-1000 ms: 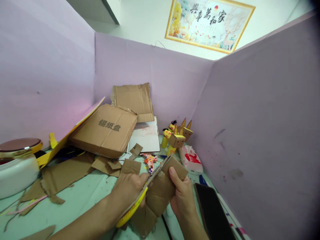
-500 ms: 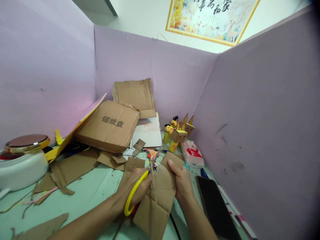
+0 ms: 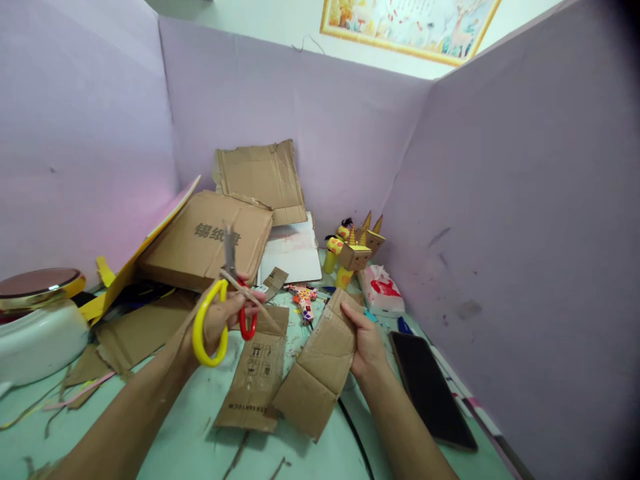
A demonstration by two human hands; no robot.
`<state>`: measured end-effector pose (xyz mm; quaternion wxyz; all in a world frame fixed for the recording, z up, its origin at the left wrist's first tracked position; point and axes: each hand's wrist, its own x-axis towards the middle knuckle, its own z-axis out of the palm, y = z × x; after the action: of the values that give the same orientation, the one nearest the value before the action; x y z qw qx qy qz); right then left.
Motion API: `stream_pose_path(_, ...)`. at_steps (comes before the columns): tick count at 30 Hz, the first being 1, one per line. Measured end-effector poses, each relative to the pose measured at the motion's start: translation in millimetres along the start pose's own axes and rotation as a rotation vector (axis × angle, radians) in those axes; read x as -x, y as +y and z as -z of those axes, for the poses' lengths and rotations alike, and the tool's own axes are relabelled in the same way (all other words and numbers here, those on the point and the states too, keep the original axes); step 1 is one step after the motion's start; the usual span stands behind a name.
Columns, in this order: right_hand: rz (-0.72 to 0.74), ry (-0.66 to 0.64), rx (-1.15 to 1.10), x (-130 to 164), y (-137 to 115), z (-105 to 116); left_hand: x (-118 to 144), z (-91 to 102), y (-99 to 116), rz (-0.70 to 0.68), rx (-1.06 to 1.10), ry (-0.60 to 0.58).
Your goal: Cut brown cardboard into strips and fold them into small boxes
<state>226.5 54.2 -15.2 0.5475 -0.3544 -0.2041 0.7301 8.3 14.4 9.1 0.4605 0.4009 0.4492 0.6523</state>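
Note:
My left hand (image 3: pixel 220 319) is closed around a pair of scissors (image 3: pixel 229 257) with one yellow and one red handle, their blades pointing up and away. A thin cardboard strip (image 3: pixel 257 303) lies across the same fingers beside the scissors. My right hand (image 3: pixel 369 341) grips a creased piece of brown cardboard (image 3: pixel 323 363) by its right edge, thumb on top. Flat on the table between the hands rests a printed cardboard piece (image 3: pixel 256 380), close to the held one. Just beyond it is a small spotted cutout (image 3: pixel 304 299).
A phone (image 3: pixel 433 393) and a tissue pack (image 3: pixel 381 291) lie at right. Yellow craft figures (image 3: pixel 354 257) stand behind. A cardboard box (image 3: pixel 207 240), cardboard scraps (image 3: pixel 145 330) and a white container (image 3: pixel 43 350) occupy the left. Purple panels (image 3: pixel 295 107) enclose the table.
My left hand has moved left with the scissors, away from the held cardboard, and a thin strip is now off it. The printed cardboard beneath has come into fuller view.

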Motion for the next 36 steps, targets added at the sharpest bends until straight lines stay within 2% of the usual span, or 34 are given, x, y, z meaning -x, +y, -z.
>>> stream_pose_path(3,0.027,0.016,-0.017,-1.6,1.3,-0.7,2.3,-2.6,-2.8,0.084,0.08,-0.085)
stream_pose_path(5,0.044,0.028,-0.033,-3.7,1.4,-0.2,3.5,-1.9,-1.1,0.206,0.126,-0.12)
stream_pose_path(8,0.053,0.042,-0.053,-7.9,1.0,2.4,5.8,0.4,1.3,0.337,0.061,-0.188)
stream_pose_path(12,0.057,0.059,-0.07,-12.4,0.2,6.1,11.2,-2.0,-3.8,0.326,-0.078,-0.321)
stream_pose_path(14,0.06,0.069,-0.077,-13.0,0.1,6.4,14.7,-5.9,-7.4,0.303,-0.081,-0.371)
stream_pose_path(17,0.059,0.075,-0.077,-12.8,0.0,6.1,17.7,-11.7,-8.5,0.314,-0.028,-0.385)
stream_pose_path(20,0.047,0.069,-0.069,-12.6,-0.4,5.8,14.6,-11.9,-5.1,0.283,0.118,-0.315)
stream_pose_path(24,0.023,0.029,-0.063,-8.8,0.1,2.5,3.9,-3.3,-3.5,-0.024,0.206,0.023)
stream_pose_path(26,-0.005,-0.012,-0.046,-4.5,2.2,-1.0,1.9,-1.0,-6.7,-0.056,0.149,0.078)
stream_pose_path(31,-0.141,-0.105,0.043,3.5,11.3,-8.4,14.0,-13.3,-19.2,0.179,-0.023,-0.161)
stream_pose_path(36,-0.216,-0.17,0.054,3.2,16.7,-9.6,27.4,-26.0,-32.3,0.129,-0.13,-0.305)
